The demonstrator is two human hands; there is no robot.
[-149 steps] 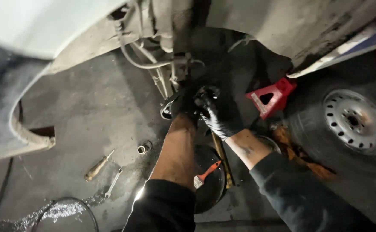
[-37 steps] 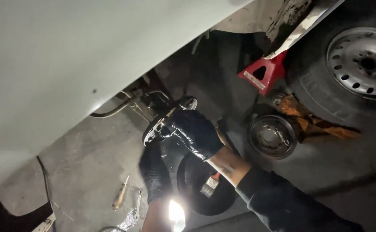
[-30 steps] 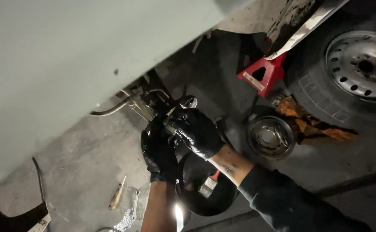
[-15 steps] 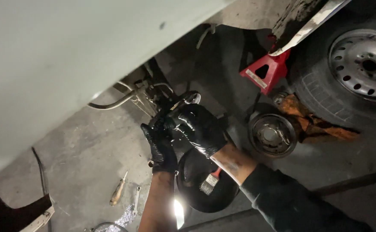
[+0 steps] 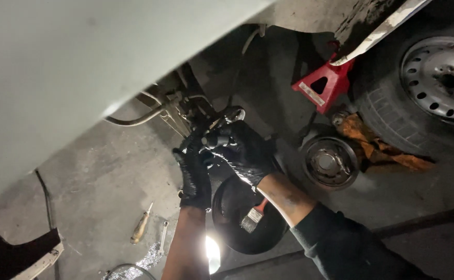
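Two gloved hands, black nitrile: left hand (image 5: 193, 173) and right hand (image 5: 242, 150), both closed around the wheel hub assembly (image 5: 214, 127) under the white car body (image 5: 81, 67), fingers wrapped tight on dark metal; exact part gripped hard to tell. One brake line (image 5: 133, 120) curving off the hub toward the body panel. One black round pan (image 5: 237, 228) on the concrete floor (image 5: 107, 181) below the wrists, holding one paintbrush (image 5: 253, 218). One brake drum (image 5: 329, 162) just beside one orange rag (image 5: 372, 148). One red jack stand (image 5: 323, 83). One steel wheel with tyre (image 5: 429, 88) at the right edge. One wooden-handled screwdriver (image 5: 140, 228) near the floor's lower left. Body panel blocking most of the upper left.
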